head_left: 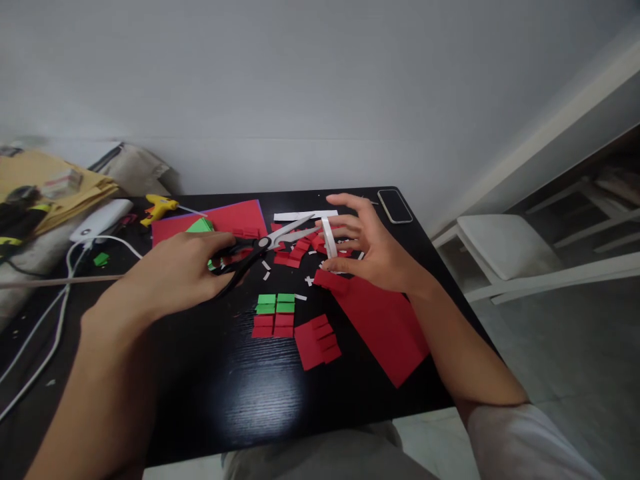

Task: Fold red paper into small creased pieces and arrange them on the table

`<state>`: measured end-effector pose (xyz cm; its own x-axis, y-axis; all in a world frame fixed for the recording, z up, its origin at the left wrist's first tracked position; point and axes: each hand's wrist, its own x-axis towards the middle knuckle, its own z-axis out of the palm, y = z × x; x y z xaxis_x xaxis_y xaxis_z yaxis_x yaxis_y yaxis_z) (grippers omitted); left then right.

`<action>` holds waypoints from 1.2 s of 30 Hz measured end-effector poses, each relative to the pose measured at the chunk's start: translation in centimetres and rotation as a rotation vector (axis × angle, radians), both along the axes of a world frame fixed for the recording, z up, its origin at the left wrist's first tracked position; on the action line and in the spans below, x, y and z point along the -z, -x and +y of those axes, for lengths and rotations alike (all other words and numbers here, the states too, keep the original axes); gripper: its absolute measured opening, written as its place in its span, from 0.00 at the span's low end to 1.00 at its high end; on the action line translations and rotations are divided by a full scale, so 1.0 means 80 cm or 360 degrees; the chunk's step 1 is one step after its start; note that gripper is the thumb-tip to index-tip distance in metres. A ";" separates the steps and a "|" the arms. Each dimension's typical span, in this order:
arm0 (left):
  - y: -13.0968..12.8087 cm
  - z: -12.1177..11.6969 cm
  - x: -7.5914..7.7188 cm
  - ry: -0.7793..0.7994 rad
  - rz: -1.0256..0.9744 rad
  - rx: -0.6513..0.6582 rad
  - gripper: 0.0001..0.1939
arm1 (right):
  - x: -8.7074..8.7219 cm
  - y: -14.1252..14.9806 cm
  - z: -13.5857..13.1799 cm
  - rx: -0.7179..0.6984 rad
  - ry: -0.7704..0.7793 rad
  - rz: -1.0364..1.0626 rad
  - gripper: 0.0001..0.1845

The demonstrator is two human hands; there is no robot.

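My left hand [183,270] grips the black handles of a pair of scissors [265,245], whose silver blades stand apart and point right. My right hand [370,243] pinches a thin white paper strip [329,238] between thumb and fingers, just beyond the blade tips, with the other fingers spread. Below both hands, on the black table [225,387], lie cut red pieces [300,250], short white snippets [301,297], a small stack of green and red folded rectangles [275,313], a fringed red piece [317,341] and a large red sheet [385,327].
Another red sheet [220,220] with a green piece [200,227] lies behind the scissors, beside a white strip [300,215]. A yellow glue gun [157,208], white cables [55,320] and a white charger [100,219] sit left. A phone [395,205] lies at the far right corner. A white chair [500,247] stands right.
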<state>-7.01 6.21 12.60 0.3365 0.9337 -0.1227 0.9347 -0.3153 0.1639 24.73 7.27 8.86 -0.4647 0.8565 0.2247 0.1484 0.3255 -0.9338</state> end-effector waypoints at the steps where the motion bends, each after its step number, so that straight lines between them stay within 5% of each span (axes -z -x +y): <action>1: 0.000 0.000 -0.002 0.0008 -0.0002 -0.0010 0.27 | 0.001 0.000 0.001 -0.0010 0.0008 -0.0003 0.49; 10: -0.003 -0.001 -0.008 0.0061 -0.0076 -0.0018 0.26 | 0.000 0.000 0.000 -0.0062 0.0028 -0.0007 0.37; 16: -0.008 -0.001 -0.006 0.0045 -0.0111 0.0000 0.31 | -0.002 0.003 -0.003 -0.0135 0.0029 0.0023 0.37; 36: -0.001 0.003 0.006 -0.0090 0.0093 0.0096 0.26 | -0.002 0.003 -0.002 -0.0198 0.0014 -0.0086 0.38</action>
<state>-6.97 6.43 12.11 0.3861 0.9179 -0.0917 0.9212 -0.3785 0.0898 24.45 7.10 9.05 -0.5787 0.7933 0.1893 0.1574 0.3363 -0.9285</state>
